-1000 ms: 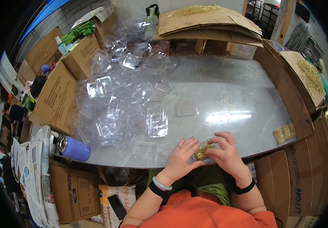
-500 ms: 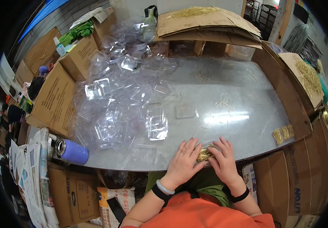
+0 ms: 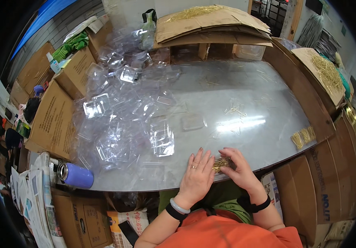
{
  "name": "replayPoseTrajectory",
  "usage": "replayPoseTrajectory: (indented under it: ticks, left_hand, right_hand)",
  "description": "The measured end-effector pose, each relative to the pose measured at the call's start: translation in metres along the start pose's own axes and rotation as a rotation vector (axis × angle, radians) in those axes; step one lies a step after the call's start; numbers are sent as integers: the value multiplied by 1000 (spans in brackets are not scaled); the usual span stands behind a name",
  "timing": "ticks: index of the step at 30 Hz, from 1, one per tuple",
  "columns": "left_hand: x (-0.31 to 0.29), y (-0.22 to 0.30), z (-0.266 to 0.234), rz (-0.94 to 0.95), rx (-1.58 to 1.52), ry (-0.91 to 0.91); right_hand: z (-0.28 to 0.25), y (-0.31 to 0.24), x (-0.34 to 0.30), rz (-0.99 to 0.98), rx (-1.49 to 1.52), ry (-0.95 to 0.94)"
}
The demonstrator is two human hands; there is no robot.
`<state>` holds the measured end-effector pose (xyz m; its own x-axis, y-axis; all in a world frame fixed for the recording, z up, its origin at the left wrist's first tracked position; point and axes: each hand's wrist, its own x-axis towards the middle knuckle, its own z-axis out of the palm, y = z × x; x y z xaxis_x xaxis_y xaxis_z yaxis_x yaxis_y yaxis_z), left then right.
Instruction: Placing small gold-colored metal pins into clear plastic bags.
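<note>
At the table's near edge, a bundle of thin gold pin-like pieces (image 3: 220,164) lies between my two hands. My left hand (image 3: 198,175) is flat with its fingers stretched out, its side against the bundle. My right hand (image 3: 240,170) curls round the bundle's right end, thumb in front and fingers behind. Similar gold bundles (image 3: 303,137) sit side by side near the right edge. A few loose gold pieces (image 3: 236,110) are scattered beyond my hands. A clear plastic lid or tray (image 3: 193,122) lies just past my left fingertips.
Clear plastic boxes (image 3: 116,142) heap over the table's left side. A purple bottle (image 3: 79,175) stands at the near left corner. Cardboard boxes (image 3: 54,118) wall the left, and a cardboard board (image 3: 310,87) edges the right. Stacked cardboard sheets (image 3: 215,27) with gold pieces rest at the back.
My left fingers have drawn together and straightened along the bundle. My right fingers have closed in over its right end. The whole view has shifted slightly.
</note>
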<state>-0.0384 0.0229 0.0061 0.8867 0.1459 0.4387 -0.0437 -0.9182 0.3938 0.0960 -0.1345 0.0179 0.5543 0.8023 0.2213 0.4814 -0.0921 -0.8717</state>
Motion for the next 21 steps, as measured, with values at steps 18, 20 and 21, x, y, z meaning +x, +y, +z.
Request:
replayPoseTrajectory:
  ticks: [18, 20, 21]
  left_hand:
    - [1, 0, 1, -20, -217, 83]
    - [0, -1, 2, -15, -217, 67]
    - [-1, -1, 1, -15, -214, 64]
  right_hand:
    - [21, -4, -21, -142, -316, 304]
    - [21, -3, -21, -85, -316, 246]
    - [20, -7, -19, -47, -240, 239]
